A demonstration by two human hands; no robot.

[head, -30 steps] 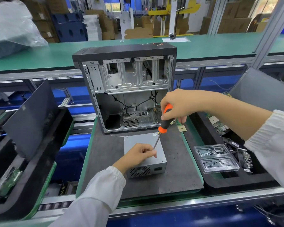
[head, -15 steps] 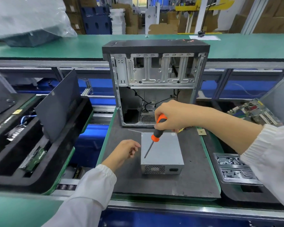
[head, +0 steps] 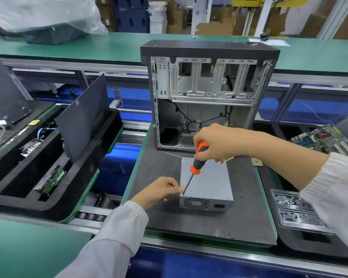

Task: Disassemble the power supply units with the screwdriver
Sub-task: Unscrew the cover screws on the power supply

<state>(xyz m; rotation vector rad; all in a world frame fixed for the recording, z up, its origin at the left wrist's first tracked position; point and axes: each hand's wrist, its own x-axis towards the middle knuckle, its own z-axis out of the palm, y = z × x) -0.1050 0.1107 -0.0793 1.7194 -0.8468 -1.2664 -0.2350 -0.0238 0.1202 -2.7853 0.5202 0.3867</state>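
On the dark mat before the open computer case [head: 209, 93] lies the power supply unit [head: 207, 181]. Right hand [head: 215, 143] grasps the screwdriver [head: 197, 161], tip at its near-left corner; left hand [head: 159, 190] pinches beside the tip.

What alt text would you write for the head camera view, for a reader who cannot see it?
A right hand grips an orange-and-black screwdriver, its tip at the near left corner of a grey metal power supply box, while the left hand pinches at the tip. Behind stands an open black computer case.
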